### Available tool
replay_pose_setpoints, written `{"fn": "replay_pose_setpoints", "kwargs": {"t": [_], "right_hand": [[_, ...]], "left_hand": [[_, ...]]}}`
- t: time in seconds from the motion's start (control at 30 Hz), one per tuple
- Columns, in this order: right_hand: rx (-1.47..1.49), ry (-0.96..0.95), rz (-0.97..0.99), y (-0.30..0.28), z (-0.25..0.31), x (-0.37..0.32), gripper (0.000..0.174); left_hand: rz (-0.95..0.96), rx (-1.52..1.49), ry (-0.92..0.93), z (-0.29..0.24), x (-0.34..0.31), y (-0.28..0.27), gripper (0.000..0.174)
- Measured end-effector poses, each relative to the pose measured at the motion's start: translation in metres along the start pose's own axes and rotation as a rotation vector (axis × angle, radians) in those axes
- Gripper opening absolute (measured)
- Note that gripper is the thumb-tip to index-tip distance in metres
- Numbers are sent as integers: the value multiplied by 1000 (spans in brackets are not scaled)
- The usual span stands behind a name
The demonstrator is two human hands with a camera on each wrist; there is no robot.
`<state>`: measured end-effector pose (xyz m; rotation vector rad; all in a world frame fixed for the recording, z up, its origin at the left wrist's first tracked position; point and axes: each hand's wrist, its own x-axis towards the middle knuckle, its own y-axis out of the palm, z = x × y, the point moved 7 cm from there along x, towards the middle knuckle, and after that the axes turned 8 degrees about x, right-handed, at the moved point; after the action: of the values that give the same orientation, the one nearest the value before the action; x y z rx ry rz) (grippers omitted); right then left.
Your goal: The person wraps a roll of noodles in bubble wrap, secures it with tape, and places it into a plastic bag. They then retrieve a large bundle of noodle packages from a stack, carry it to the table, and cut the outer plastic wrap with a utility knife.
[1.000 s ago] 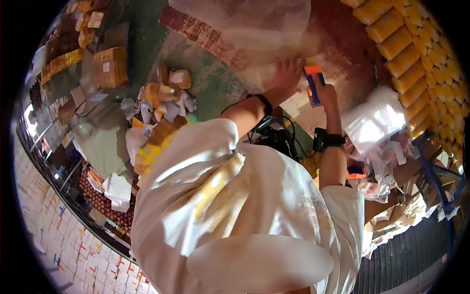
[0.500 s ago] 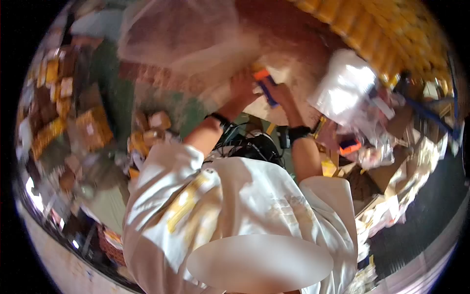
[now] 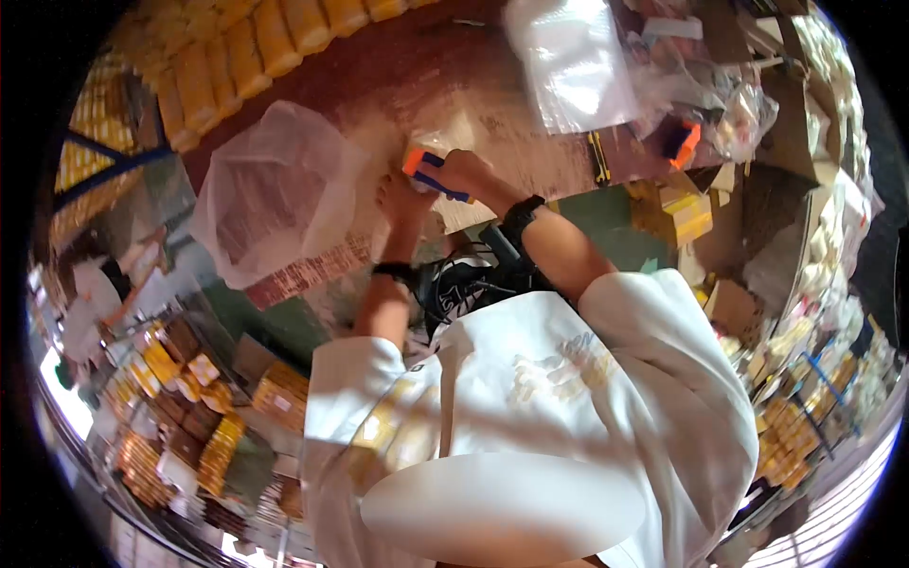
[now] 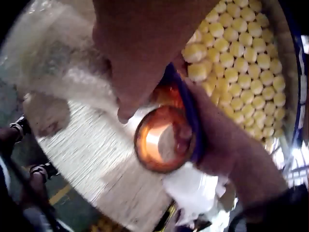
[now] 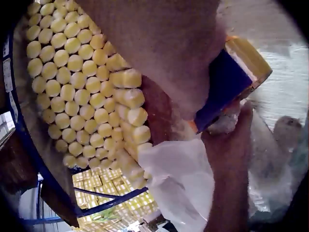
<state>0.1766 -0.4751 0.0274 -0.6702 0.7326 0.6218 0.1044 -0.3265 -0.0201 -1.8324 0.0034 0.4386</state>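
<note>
My right hand grips an orange and blue tape dispenser by its blue body. In the left wrist view its tape roll shows as a shiny brownish-orange ring, with the right hand's thumb side against the blue part. My left hand lies beside the dispenser's orange end, over the worn tabletop. One left digit points down toward the tabletop in the left wrist view. A large clear plastic bag spreads to the left of that hand.
Stacked yellow rolls line the table's far side. To the right lie a pile of clear plastic sheets, a yellow and black cutter and a second tape dispenser. Cardboard boxes stand off the table's right edge.
The head view has swung round, bringing the rolls to the upper left. The dispenser has tilted from near upright to slanting, and the left hand is now closer to it.
</note>
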Motion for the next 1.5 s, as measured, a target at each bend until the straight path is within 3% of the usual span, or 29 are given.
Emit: {"fn": "replay_pose_setpoints", "kwargs": {"t": [0.07, 0.2, 0.27, 0.33, 0.37, 0.47, 0.5, 0.6, 0.67, 0.73, 0.8, 0.83, 0.9, 0.97, 1.07, 1.1, 1.17, 1.23, 1.3, 1.33, 1.4, 1.43, 1.5], "right_hand": [[-53, -38, -70, -4, -2, 1, 72], [-49, 62, 15, -12, -30, -13, 73], [-12, 100, 71, -13, -31, -11, 73], [-1, 14, 22, -17, -15, -13, 75], [-41, 6, 9, -15, -11, -10, 76], [-108, -32, -65, -18, -4, 0, 77], [-125, -61, -106, -14, -5, 4, 76], [-78, -108, -129, 1, -9, 14, 74], [-52, -87, -105, -2, -14, 11, 73], [-66, -46, -57, -20, -11, -12, 72], [57, 53, 87, -23, -14, -23, 72], [114, 70, 79, -25, -8, -28, 70], [93, 42, 83, -28, -7, -28, 69], [-9, 45, 64, -18, -13, -12, 67], [8, 2, -4, -19, -14, -12, 68], [-57, -9, -55, -20, -16, -10, 70], [95, -36, 30, -30, -8, -27, 71], [171, -83, 75, -45, 0, -42, 74], [76, -40, 127, -35, -20, -21, 73], [9, 2, 160, -29, -31, -8, 73], [-82, -37, 2, -28, -31, 0, 74], [-124, -51, -71, -28, -27, -5, 75], [-8, -9, -33, -26, -18, -18, 77]], "left_hand": [[-87, 293, -121, -15, -19, -1, 103], [27, 133, -9, -17, 0, -14, 95], [249, -243, 104, -10, 20, -12, 92], [485, -615, 194, -2, 28, -1, 88], [545, -670, 155, 8, 31, 20, 87], [175, 240, -91, -28, 9, -32, 94], [124, 187, -155, -33, -5, -33, 102], [-191, 350, -116, -31, -15, -10, 98], [100, 306, -120, -15, 4, 2, 87], [317, -73, -49, -14, 21, -1, 79], [427, -763, 74, -5, 40, -33, 74], [556, -685, 62, 41, 63, 33, 90], [43, -175, 158, 21, 60, -1, 99], [-82, 357, -119, -23, 15, -50, 112], [-104, 211, -138, -23, 7, -43, 113], [-52, 56, -60, -16, 17, -32, 112], [54, -259, 78, 8, 46, -8, 110], [364, -512, 185, 9, 66, 12, 109], [599, -517, 231, -11, 54, -1, 106], [415, -249, 200, -19, 47, -11, 105], [38, 283, 133, -38, 31, -35, 105], [71, 193, 5, -42, 17, -35, 107], [-100, 197, -3, -28, 8, -20, 106]]}}
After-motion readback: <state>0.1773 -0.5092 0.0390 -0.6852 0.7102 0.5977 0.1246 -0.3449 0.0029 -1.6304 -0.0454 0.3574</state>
